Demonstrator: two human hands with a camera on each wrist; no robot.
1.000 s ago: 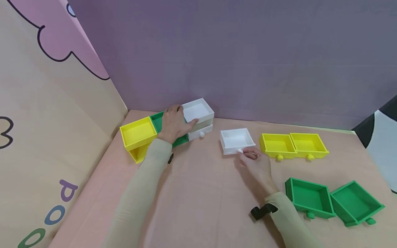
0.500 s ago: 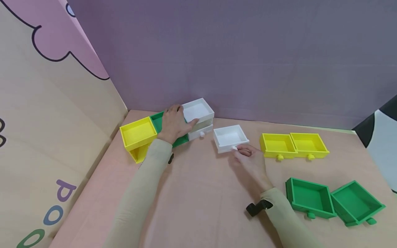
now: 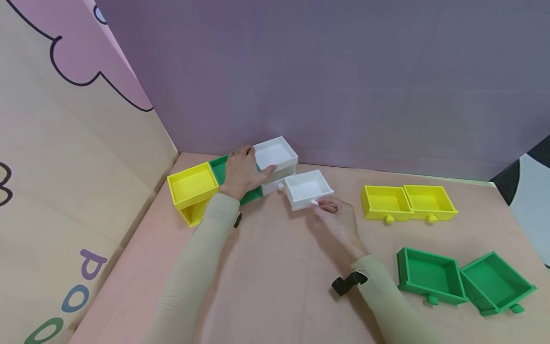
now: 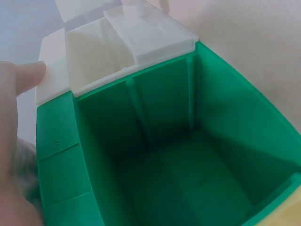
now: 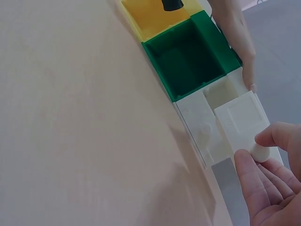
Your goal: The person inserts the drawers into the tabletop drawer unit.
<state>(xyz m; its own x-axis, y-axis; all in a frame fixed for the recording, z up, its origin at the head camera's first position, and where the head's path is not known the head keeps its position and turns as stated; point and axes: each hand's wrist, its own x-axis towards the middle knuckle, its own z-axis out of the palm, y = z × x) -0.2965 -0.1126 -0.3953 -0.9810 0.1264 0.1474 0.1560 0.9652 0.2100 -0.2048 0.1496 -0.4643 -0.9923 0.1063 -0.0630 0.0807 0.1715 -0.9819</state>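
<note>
"One pink worktop (image 3: 275, 286) is seen; what is set at its far left?"

"A three-coloured cabinet (image 5: 215, 42) is placed there, with yellow, green and white sections joined in a row."

"And on the right?"

"Two green drawers (image 3: 431, 272) are laid just beside each other, one turned askew. Beyond them, two yellow drawers (image 3: 386, 200) are lined up side by side, knobs towards the near edge."

"How are the hands used?"

"The left hand (image 3: 242, 174) is rested over the green section, with its thumb stretched onto the white one. By the right hand (image 3: 337, 217), a white drawer (image 3: 308, 186) is pinched at its front between thumb and fingers."

"Where is that white drawer held?"

"Just in front of the white section; in the head view, the lower drawer (image 3: 271, 185) fitted there is partly covered by it. Whether the two are touching cannot be told."

"And the smallest part?"

"The held drawer's white knob (image 5: 260, 153), by which the grasp is kept"
</note>
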